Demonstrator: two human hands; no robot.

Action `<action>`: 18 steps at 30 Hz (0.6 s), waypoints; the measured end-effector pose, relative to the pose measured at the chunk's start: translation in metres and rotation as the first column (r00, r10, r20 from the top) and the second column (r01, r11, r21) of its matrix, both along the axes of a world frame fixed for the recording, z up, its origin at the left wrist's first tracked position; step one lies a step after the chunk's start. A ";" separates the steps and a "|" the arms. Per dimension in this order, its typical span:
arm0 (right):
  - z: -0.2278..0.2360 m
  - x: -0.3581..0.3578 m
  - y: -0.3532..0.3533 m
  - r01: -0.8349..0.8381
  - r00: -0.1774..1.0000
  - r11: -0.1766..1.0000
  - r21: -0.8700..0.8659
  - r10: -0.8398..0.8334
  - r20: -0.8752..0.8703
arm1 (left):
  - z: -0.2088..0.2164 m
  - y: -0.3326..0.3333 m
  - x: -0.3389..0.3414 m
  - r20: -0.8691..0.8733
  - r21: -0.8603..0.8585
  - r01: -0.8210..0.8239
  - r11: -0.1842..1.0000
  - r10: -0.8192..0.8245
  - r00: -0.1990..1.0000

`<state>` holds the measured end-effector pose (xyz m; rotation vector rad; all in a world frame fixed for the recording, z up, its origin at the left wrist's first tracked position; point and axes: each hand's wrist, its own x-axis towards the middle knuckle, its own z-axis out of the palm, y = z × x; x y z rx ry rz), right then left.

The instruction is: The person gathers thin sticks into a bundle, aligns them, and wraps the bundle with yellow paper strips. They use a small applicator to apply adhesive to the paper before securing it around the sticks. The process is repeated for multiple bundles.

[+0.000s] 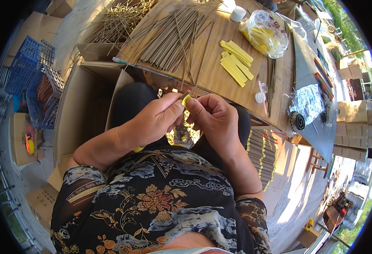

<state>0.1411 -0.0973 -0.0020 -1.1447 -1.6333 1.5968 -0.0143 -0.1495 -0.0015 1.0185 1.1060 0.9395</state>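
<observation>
Above my lap, at the near edge of the wooden table (211,72), both hands meet at a small yellow strip (186,100). My left hand (152,120) is closed, pinching the end of thin brown sticks; how many is hidden by the fingers. With thumb and forefinger my right hand (213,116) pinches the yellow strip against these sticks. Beyond my hands a pile of thin brown sticks (173,40) lies on the table. Right of that pile are several loose yellow strips (236,63), and a clear plastic bag (264,34) holds more of them.
An open cardboard box (82,110) stands at my left, with blue plastic crates (42,91) past it. Brown bundles with yellow bands (262,156) lie low at the right. A white jar (237,14) and crumpled foil (308,103) sit on the tabletops. Cartons (355,122) are stacked far right.
</observation>
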 end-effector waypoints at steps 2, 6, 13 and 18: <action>0.003 0.000 0.000 0.001 1.000 1.000 -0.017 -0.001 -0.004 | 0.003 -0.001 0.000 0.061 -0.024 -0.010 1.000 0.012 0.998; 0.003 0.001 0.000 0.003 0.999 1.000 -0.022 -0.004 -0.047 | 0.002 -0.001 0.001 0.021 0.087 0.019 0.996 -0.021 1.000; 0.002 0.002 -0.001 0.007 1.000 0.999 0.031 -0.007 -0.010 | 0.003 0.001 0.005 0.017 -0.007 -0.059 0.998 0.059 0.998; 0.000 0.008 0.001 -0.010 0.999 0.999 0.042 0.012 -0.033 | 0.006 0.000 0.005 0.118 -0.059 -0.050 0.997 0.057 0.991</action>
